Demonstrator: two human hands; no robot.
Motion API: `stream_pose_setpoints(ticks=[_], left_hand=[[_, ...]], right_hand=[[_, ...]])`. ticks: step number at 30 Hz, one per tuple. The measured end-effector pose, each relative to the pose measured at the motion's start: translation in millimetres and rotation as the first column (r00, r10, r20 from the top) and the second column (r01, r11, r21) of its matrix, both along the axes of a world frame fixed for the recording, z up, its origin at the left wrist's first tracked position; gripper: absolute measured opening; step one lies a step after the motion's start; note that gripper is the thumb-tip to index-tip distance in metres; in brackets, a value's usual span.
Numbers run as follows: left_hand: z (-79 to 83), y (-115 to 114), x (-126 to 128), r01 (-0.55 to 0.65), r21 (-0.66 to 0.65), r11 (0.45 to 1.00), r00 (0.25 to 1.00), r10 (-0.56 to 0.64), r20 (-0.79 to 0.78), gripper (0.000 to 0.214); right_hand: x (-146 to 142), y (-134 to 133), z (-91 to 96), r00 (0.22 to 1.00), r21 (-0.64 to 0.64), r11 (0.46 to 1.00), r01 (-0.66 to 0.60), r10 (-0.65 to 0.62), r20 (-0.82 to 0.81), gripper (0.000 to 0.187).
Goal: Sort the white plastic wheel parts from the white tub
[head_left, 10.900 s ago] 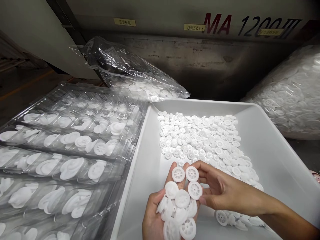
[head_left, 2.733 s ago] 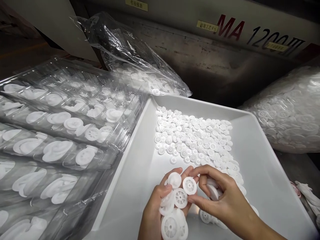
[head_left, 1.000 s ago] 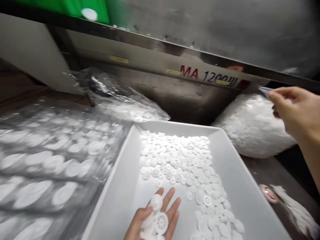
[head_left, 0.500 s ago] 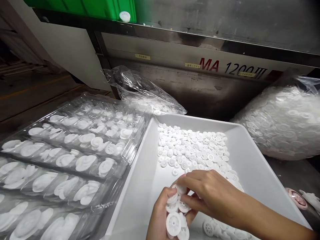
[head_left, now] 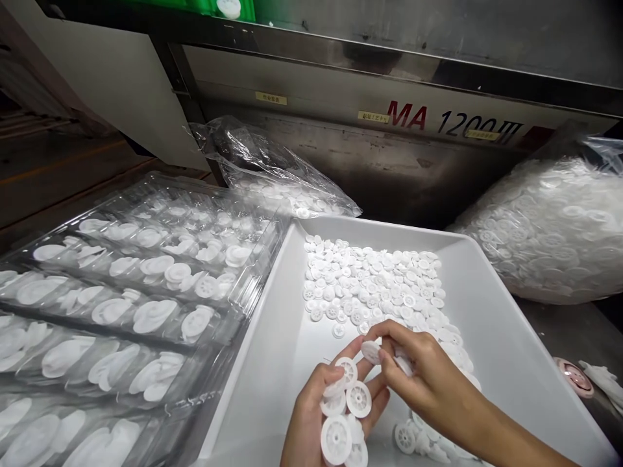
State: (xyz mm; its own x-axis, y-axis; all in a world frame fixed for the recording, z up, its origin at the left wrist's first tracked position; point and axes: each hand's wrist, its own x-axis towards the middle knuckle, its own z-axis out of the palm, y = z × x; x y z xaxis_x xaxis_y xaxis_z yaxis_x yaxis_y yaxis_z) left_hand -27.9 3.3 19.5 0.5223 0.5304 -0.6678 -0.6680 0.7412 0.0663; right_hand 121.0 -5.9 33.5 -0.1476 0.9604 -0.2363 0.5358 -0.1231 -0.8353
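White plastic spoked wheels (head_left: 335,440) lie loosely piled in the cupped left hand (head_left: 306,431), tilted every which way, their thin spokes and round hubs easy to make out from here. Another wheel (head_left: 370,352) is pinched near its edge in the right hand (head_left: 428,383). Past them, a broad heap of small wheels (head_left: 370,285) spreads across the white tray (head_left: 487,311), and a few more wheels (head_left: 405,437) lie beneath the right hand.

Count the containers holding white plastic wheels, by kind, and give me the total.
White tray: 1
Small clear plastic bag: 1
Large clear plastic bag: 1
Clear blister tray: 1 visible; others could be stacked beneath
Total: 4
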Motion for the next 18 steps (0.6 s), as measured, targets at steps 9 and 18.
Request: stream_pose_setpoints(ticks=[9, 18], left_hand=[[-6.8, 2.5, 3.9, 0.011, -0.012, 1.000, 0.991, -0.013, -0.131, 0.063], [-8.8, 2.9, 3.6, -0.059, -0.158, 0.986, 0.994, 0.043, -0.101, 0.058]], right_hand=[[0.5, -1.1, 1.4, 0.998, 0.018, 0.998, 0.061, -0.061, -0.002, 0.010], [12.3, -6.2, -11.3, 0.918, 0.268, 0.904, -0.334, 0.246, 0.312, 0.021]])
